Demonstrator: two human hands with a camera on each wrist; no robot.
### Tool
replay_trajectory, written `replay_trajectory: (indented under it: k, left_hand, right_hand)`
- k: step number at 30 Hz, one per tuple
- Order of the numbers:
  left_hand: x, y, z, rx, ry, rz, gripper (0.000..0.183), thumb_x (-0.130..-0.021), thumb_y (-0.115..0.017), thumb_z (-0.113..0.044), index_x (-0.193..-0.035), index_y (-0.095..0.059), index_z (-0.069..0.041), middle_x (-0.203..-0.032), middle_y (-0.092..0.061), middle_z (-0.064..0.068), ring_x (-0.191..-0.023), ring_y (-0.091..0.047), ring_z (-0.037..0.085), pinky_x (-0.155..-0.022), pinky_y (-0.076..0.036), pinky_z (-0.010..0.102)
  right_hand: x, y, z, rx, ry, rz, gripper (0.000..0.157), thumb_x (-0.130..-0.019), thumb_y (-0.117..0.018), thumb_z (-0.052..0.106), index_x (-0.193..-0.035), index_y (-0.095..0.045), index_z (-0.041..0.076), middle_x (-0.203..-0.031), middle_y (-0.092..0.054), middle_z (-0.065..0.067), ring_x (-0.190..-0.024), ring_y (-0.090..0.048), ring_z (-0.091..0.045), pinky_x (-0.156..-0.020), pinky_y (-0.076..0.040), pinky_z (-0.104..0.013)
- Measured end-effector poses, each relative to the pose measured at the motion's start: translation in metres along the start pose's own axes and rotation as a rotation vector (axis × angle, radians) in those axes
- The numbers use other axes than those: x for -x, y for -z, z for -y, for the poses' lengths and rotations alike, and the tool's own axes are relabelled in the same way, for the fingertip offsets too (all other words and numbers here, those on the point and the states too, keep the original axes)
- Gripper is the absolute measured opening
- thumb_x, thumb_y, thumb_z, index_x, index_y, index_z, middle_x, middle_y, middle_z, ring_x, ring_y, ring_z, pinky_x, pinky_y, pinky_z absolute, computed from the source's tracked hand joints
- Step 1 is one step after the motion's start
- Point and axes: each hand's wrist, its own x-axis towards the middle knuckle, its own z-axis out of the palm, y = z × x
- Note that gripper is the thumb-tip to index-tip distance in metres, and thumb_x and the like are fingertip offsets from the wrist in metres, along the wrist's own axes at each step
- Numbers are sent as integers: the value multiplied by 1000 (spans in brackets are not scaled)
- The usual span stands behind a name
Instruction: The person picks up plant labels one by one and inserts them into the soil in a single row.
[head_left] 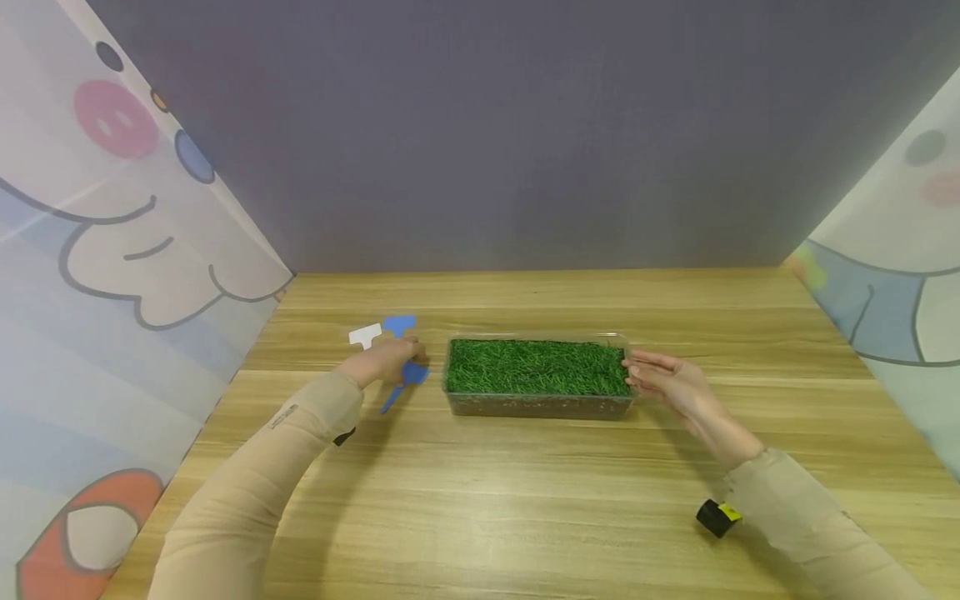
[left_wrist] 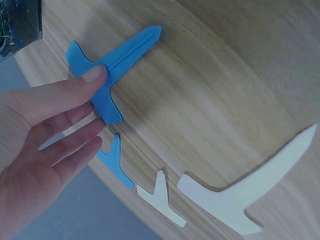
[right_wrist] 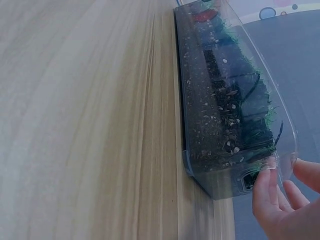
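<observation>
My left hand (head_left: pixel 386 360) pinches a blue T-shaped plant label (left_wrist: pixel 114 75) between thumb and fingers, its pointed stem slanting away from the hand. Beyond the fingertips lie another blue T-shaped label (left_wrist: pixel 116 162), a white one (left_wrist: pixel 161 200) and, nearer the camera, a second white label (left_wrist: pixel 225 205). A clear planter box (head_left: pixel 540 406) with dark soil and green grass (head_left: pixel 536 367) stands just right of that hand. At its right end, my right hand (head_left: pixel 671 387) touches the rim and end wall with fairly straight fingertips, the thumb beside the rim.
The wooden tabletop (head_left: pixel 487 500) extends around the planter. Behind it rises a plain grey wall (head_left: pixel 525 150), and cartoon-printed panels (head_left: pixel 82 333) flank the table. Black devices (head_left: pixel 716 518) sit at the wrists.
</observation>
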Motion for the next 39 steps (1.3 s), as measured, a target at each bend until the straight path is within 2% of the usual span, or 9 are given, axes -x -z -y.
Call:
replay_trajectory:
  k: [7, 12, 17, 20, 22, 27, 34, 35, 39]
  left_hand:
    - [-3, 5, 0, -4, 24, 50, 45, -65, -76, -3, -106, -56, -4, -100, -52, 8, -92, -54, 25, -73, -49, 32]
    - [-4, 7, 1, 11, 29, 83, 42, -65, -76, -5, -103, -58, -8, -100, -55, 6, -89, -54, 23, -67, -48, 30]
    - [-6, 5, 7, 17, 23, 91, 43, -65, -76, -6, -103, -58, -12, -98, -54, 2, -86, -53, 21, -71, -48, 32]
    - [-6, 5, 10, 49, 37, 96, 42, -65, -77, -5, -102, -58, -13, -97, -54, 2, -88, -52, 21, -74, -47, 33]
    - [-6, 5, 11, 66, 41, 96, 42, -65, -76, -4, -101, -58, -12, -98, -54, 2, -91, -53, 23, -76, -47, 35]
    - [-8, 4, 13, 54, 38, 84, 41, -64, -78, -6, -100, -59, -10, -99, -56, 4, -93, -53, 24, -78, -47, 37]
    - [-9, 1, 19, 46, 34, 54, 39, -62, -80, -11, -96, -61, -6, -95, -60, 5, -85, -54, 21, -75, -47, 34]
    - [-9, 1, 19, 53, 35, 51, 40, -62, -79, -11, -97, -60, -6, -95, -60, 6, -86, -54, 22, -75, -47, 34]
    - [-6, 1, 21, 113, 40, 37, 37, -63, -78, -8, -94, -58, -4, -95, -59, 9, -88, -53, 25, -79, -46, 38]
  right_hand:
    - [4, -3, 5, 4, -14, -10, 72, -64, -77, 27, -126, -46, 7, -105, -63, 3, -92, -61, -13, -83, -46, -25]
    - [6, -5, 6, 28, 4, 3, 68, -70, -74, 24, -127, -44, 4, -107, -62, 2, -92, -61, -14, -83, -46, -26]
    - [1, 1, 0, 14, -10, 5, 75, -65, -77, 29, -128, -44, 5, -106, -63, 3, -93, -61, -14, -83, -46, -26]
    - [2, 1, 0, 2, -7, 14, 70, -66, -76, 28, -126, -46, 7, -106, -63, 4, -92, -61, -14, -83, -46, -25]
    - [7, -4, 6, 3, 1, 16, 64, -70, -74, 23, -126, -47, 6, -105, -63, 3, -91, -61, -13, -83, -47, -25]
    - [23, -23, 25, 49, 7, 11, 61, -82, -63, 13, -131, -32, -5, -104, -63, 5, -89, -61, -10, -84, -46, -23]
    - [27, -28, 32, 34, -23, -9, 60, -84, -60, 10, -133, -28, -5, -101, -63, 6, -87, -62, -8, -83, -46, -22]
    - [28, -29, 33, 32, -18, -2, 63, -84, -59, 9, -133, -23, -9, -102, -63, 5, -87, -61, -8, -84, -46, -22]
    - [26, -26, 28, 28, -1, 9, 61, -83, -61, 11, -132, -29, -6, -103, -63, 5, -88, -61, -9, -84, -46, -23]
